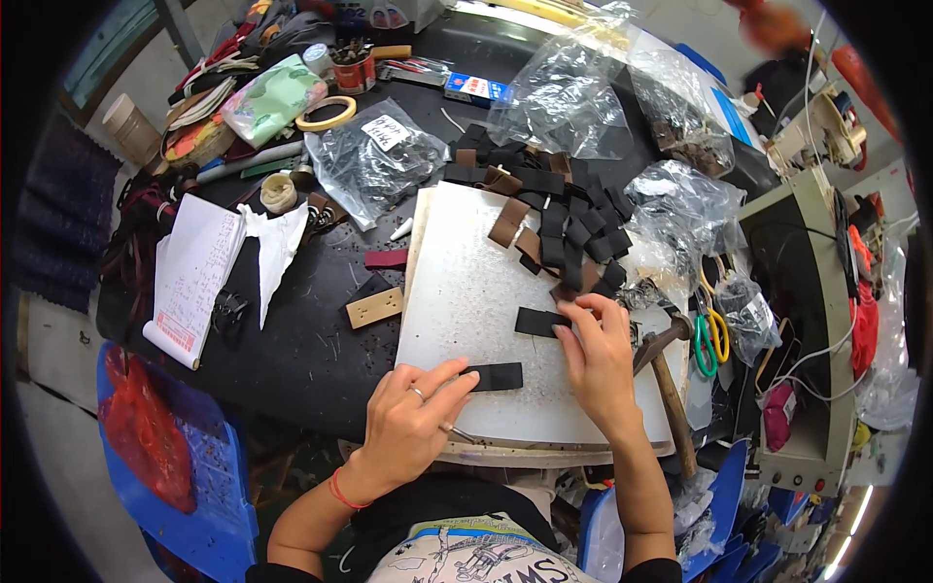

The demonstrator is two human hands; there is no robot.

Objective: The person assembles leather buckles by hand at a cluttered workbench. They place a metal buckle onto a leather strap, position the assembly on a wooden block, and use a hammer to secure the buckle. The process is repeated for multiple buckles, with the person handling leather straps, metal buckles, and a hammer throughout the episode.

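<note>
My left hand point(413, 413) rests over the near part of the white board point(442, 291), its fingertips at the left end of a flat black strap piece point(501, 376). A slim metal punch point(459, 433) sticks out from under that hand, its rear part hidden by the fingers. My right hand point(598, 355) pinches the right end of another black strap piece point(536, 322), farther up the board. Beyond the right hand lies a loose heap of black and brown strap pieces point(554, 219). Close to the right wrist, a hammer point(673, 408) leans along the board's right side.
Green-handled scissors point(704, 346) and yellow-handled scissors point(719, 335) lie right of the hammer. Clear plastic bags point(559, 97) stand at the back. A notepad point(199, 272), a tan piece with holes point(375, 308) and a tape roll point(327, 114) are on the left. Blue chairs flank me.
</note>
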